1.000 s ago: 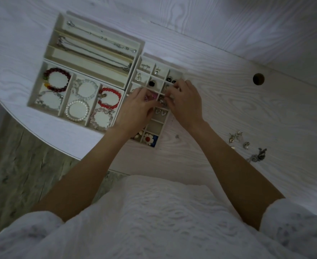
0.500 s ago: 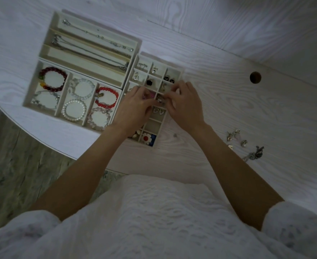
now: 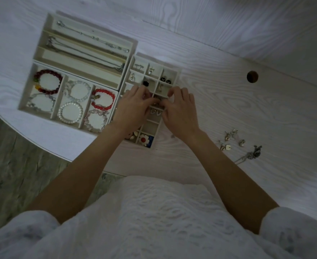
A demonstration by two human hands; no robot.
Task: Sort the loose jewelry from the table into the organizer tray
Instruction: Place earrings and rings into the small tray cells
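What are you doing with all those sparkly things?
A person is sorting jewelry into a cream organizer tray on a white wood-grain table. Both hands, the left hand and the right hand, meet over the tray's small earring compartments, fingers curled around something tiny that is too small to make out. Bead bracelets, such as the bright red bead bracelet, and thin chain necklaces already lie in their sections. A small cluster of loose earrings waits on the table to the right.
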